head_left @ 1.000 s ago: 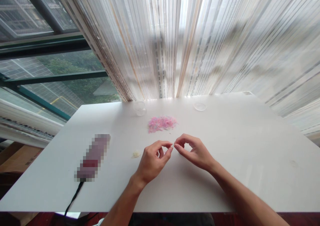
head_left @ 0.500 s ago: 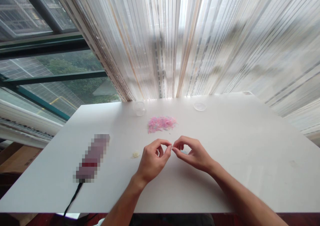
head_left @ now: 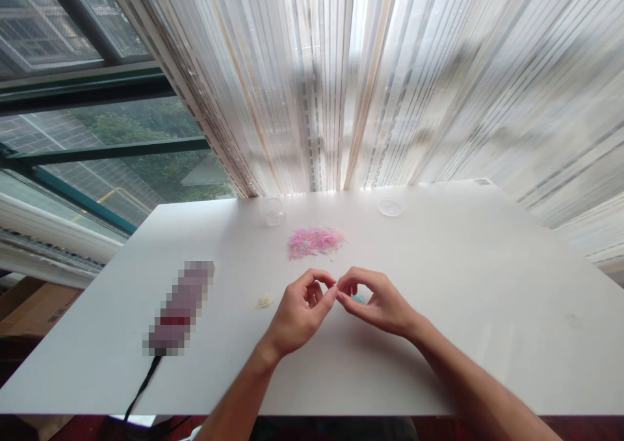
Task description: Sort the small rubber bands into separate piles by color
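Observation:
My left hand point(head_left: 305, 311) and my right hand point(head_left: 375, 300) meet fingertip to fingertip above the white table point(head_left: 312, 382). Each has thumb and forefinger pinched together; whatever lies between them is too small to make out. Behind my right hand's fingers shows part of a small teal thing point(head_left: 359, 299) on the table. A little heap of pale yellow bits point(head_left: 264, 302) lies left of my left hand. Beyond both hands is a loose pile of thin pink and multicoloured strands point(head_left: 316, 241).
At the back of the table stand a clear plastic cup point(head_left: 272, 212) and a clear round lid point(head_left: 390, 207). A blurred-out purple object point(head_left: 180, 308) with a black cord point(head_left: 141, 389) lies at left. Striped curtains point(head_left: 312, 90) hang behind the table, beside a window point(head_left: 121, 123).
My fingertips have come closer and now touch or overlap. More of the teal thing shows behind my right hand. The things on the table have stayed put.

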The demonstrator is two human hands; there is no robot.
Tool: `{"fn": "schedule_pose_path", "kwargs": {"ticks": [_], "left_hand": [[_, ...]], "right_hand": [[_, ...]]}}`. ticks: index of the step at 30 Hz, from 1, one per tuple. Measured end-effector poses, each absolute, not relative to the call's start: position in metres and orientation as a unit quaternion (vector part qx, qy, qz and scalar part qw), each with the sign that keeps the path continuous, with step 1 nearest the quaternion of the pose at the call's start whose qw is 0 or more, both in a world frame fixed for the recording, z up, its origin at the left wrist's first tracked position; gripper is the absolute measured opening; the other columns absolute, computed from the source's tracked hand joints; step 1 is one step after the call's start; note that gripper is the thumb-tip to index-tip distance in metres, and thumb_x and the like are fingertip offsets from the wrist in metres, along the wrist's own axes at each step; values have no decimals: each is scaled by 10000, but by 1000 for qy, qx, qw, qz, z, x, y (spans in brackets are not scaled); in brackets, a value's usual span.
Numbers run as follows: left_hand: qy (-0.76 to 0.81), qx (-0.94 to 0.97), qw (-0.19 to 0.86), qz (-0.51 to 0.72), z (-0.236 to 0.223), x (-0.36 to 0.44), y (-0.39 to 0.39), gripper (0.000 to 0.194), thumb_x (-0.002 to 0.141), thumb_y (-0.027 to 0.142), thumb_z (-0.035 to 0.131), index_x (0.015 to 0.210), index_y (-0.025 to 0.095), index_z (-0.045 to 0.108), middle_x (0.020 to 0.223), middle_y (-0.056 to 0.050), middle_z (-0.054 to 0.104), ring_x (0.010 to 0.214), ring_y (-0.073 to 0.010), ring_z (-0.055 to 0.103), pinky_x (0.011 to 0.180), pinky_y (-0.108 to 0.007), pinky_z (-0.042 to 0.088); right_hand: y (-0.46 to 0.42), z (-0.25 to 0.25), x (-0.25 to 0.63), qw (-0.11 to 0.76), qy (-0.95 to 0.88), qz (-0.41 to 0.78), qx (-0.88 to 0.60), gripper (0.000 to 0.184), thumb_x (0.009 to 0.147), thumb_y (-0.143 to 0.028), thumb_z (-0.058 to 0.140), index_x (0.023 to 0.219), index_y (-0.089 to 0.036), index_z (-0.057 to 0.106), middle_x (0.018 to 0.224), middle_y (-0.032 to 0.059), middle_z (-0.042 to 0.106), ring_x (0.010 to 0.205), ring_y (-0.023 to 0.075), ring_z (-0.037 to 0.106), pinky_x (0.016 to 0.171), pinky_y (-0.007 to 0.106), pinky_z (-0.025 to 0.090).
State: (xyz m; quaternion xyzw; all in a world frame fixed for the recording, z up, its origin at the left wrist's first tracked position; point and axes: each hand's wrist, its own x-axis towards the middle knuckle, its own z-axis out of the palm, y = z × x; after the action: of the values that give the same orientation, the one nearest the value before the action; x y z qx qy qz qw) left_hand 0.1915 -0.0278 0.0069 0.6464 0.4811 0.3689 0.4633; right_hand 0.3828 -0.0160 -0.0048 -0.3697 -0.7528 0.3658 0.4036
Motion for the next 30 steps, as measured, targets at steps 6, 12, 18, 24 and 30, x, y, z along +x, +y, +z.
{"fn": "schedule_pose_path", "kwargs": {"ticks": [6, 12, 18, 24, 30], "left_hand": [[473, 655, 472, 352, 8, 188, -28, 238, 913, 409, 604, 983, 181, 607, 619, 56, 452, 549, -93, 416, 523, -210, 353], [465, 669, 475, 333, 8, 187, -29, 239, 916, 407, 593, 980, 178, 610, 595, 63, 409, 528, -92, 383, 499, -213, 320], [473, 671, 463, 334, 6, 186, -27, 199, 896, 366, 604, 967, 179, 616, 572, 70, 415, 512, -88, 386, 488, -201, 332], [499, 680, 434, 318, 11, 187, -25, 176, 873, 347, 620, 953, 191, 636, 584, 58, 487, 512, -99, 427, 504, -207, 374], [505, 706, 413, 275, 9, 197, -25, 137, 849, 299, 632, 941, 210, 679, 693, 18, 653, 518, -107, 465, 538, -232, 415]], "right_hand": [[-16, -3, 383, 408, -742, 378, -374, 87, 887, -242, 620, 838, -196, 674, 773, 26, 685, 691, 147, 596, 659, 278, 516], [-16, 0, 384, 414, -738, 380, -375, 136, 914, -292, 609, 844, -197, 675, 774, 29, 690, 694, 150, 601, 664, 282, 520], [-15, 1, 385, 403, -736, 382, -388, 130, 917, -289, 609, 861, -196, 681, 788, 32, 704, 704, 151, 611, 666, 279, 525], [-12, 4, 394, 335, -752, 379, -422, 146, 920, -264, 585, 861, -209, 707, 815, 21, 716, 691, 138, 612, 572, 233, 485], [0, -11, 406, 341, -770, 264, -470, 131, 916, -227, 555, 874, -205, 676, 771, 20, 678, 663, 144, 603, 606, 263, 493]]}}
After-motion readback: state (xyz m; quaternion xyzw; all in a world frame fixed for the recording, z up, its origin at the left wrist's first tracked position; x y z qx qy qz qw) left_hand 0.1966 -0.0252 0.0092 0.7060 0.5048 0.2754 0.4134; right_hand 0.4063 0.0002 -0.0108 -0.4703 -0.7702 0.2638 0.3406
